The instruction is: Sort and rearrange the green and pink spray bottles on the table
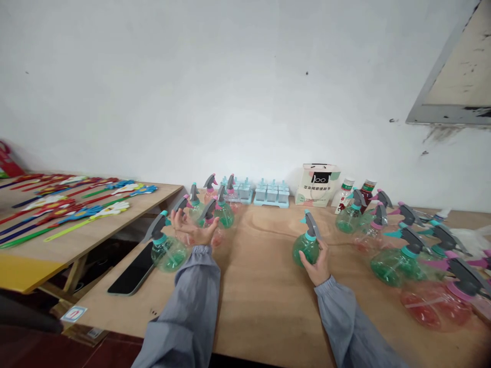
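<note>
My right hand [317, 259] is wrapped round the body of a green spray bottle [305, 247] with a grey and turquoise trigger head, standing upright near the middle of the table. At the left, my left hand [195, 228] has its fingers spread, palm turned up, and nothing shows in it. Just left of that hand stands another green spray bottle [169, 254]. Behind it are several more green and pink bottles, among them a green one [226, 214]; the hand hides parts of some. I cannot tell whether my left fingers touch any of them.
More spray bottles crowd the right side, including a pink one [437, 306]. A black phone [132, 273] lies at the left edge. Light-blue popsicle molds [271, 197], a paper bag [316, 189] and two bottles line the wall. Another table [153, 217] holds colourful long-handled items.
</note>
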The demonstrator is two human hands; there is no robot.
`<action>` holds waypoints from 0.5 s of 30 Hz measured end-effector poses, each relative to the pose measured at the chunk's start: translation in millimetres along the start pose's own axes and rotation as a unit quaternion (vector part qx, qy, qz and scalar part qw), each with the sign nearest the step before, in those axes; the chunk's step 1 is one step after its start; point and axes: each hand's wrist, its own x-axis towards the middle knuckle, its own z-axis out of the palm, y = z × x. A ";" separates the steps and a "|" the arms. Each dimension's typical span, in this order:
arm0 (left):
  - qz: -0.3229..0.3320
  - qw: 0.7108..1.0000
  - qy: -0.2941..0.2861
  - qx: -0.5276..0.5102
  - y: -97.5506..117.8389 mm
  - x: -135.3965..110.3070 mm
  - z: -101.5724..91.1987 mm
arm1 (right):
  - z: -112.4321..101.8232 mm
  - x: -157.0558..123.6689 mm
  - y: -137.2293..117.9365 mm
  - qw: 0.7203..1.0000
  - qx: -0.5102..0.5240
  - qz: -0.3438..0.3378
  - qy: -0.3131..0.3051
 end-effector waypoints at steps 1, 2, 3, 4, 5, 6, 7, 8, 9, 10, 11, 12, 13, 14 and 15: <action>0.057 0.998 0.024 -0.010 1.2 -2.2 -0.2 | 0.8 -0.6 0.6 1.000 0.001 0.003 -0.001; 0.102 0.994 0.020 -0.021 5.2 -5.6 0.2 | 1.6 -1.2 0.8 1.000 0.004 0.006 -0.001; 0.136 0.990 0.000 -0.036 12.5 -10.7 1.1 | 2.5 -1.8 0.3 1.000 0.007 0.008 -0.002; 0.159 0.985 -0.036 -0.053 23.0 -17.6 2.7 | 3.3 -2.4 -0.9 1.000 0.011 0.012 -0.005; 0.164 0.980 -0.088 -0.072 36.2 -26.4 5.1 | 4.0 -3.1 -3.0 1.000 0.016 0.013 -0.011; 0.160 0.969 -0.158 -0.097 51.5 -36.7 8.1 | 4.5 -4.0 -5.9 0.999 0.021 0.013 -0.020; 0.149 0.950 -0.246 -0.121 67.8 -48.3 11.9 | 4.8 -5.2 -9.5 0.999 0.028 0.008 -0.033; 0.118 0.925 -0.332 -0.139 84.1 -60.6 16.4 | 4.9 -6.7 -13.6 0.998 0.036 -0.001 -0.048; 0.081 0.901 -0.399 -0.147 99.4 -72.8 21.4 | 5.1 -8.6 -18.2 0.997 0.045 -0.013 -0.065; 0.039 0.884 -0.438 -0.158 113.1 -84.4 26.7 | 5.3 -10.7 -22.9 0.995 0.056 -0.027 -0.081; -0.002 0.864 -0.472 -0.173 124.7 -94.7 32.2 | 5.5 -12.9 -27.8 0.992 0.068 -0.039 -0.096; -0.040 0.847 -0.495 -0.188 134.0 -103.5 37.5 | 5.7 -14.8 -32.8 0.990 0.078 -0.049 -0.110; -0.075 0.835 -0.505 -0.202 141.1 -110.4 42.6 | 5.6 -16.2 -37.7 0.987 0.086 -0.057 -0.122; -0.106 0.828 -0.506 -0.215 146.1 -115.3 47.2 | 5.0 -16.8 -42.4 0.985 0.091 -0.063 -0.135; -0.133 0.825 -0.499 -0.228 149.3 -118.5 51.2 | 3.2 -16.5 -46.7 0.982 0.095 -0.071 -0.149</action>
